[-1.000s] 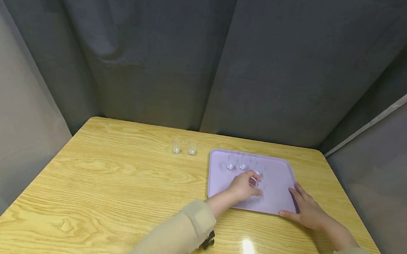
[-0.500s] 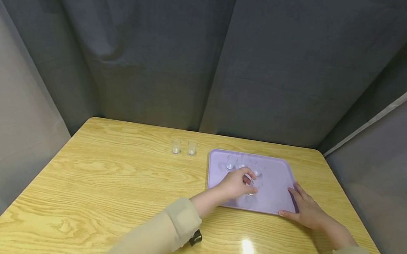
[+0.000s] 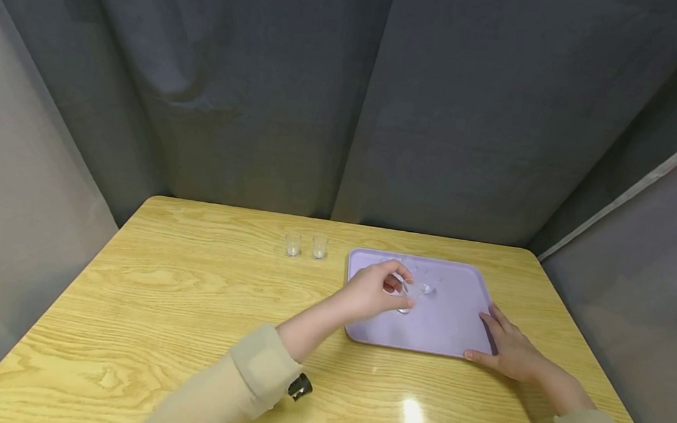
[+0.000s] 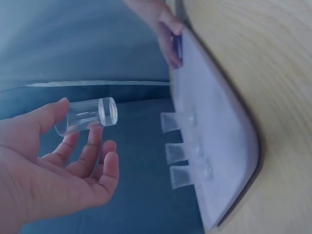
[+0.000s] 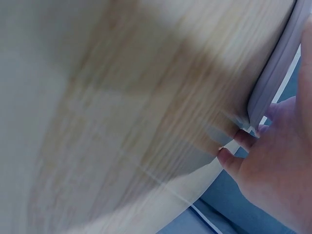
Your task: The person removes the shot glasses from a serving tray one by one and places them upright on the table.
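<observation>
My left hand [image 3: 389, 287] pinches a small clear glass [image 3: 405, 301] between thumb and fingers, lifted above the left part of a lavender tray [image 3: 448, 323]. In the left wrist view the glass [image 4: 87, 117] lies on its side in the hand [image 4: 80, 139], and three more small glasses [image 4: 183, 152] stand in a row on the tray [image 4: 224, 122]. My right hand [image 3: 507, 348] rests with straight fingers on the tray's front right corner. In the right wrist view its fingertips [image 5: 242, 157] touch the tray's rim [image 5: 278, 68].
Two small clear glasses [image 3: 293, 244] [image 3: 319, 246] stand side by side on the wooden table [image 3: 193, 306], just left of the tray's far corner. Dark curtains close off the table's back and sides.
My left hand has lifted the glass off the tray's middle and carried it left and toward the far side. The right hand has stayed on the tray's corner.
</observation>
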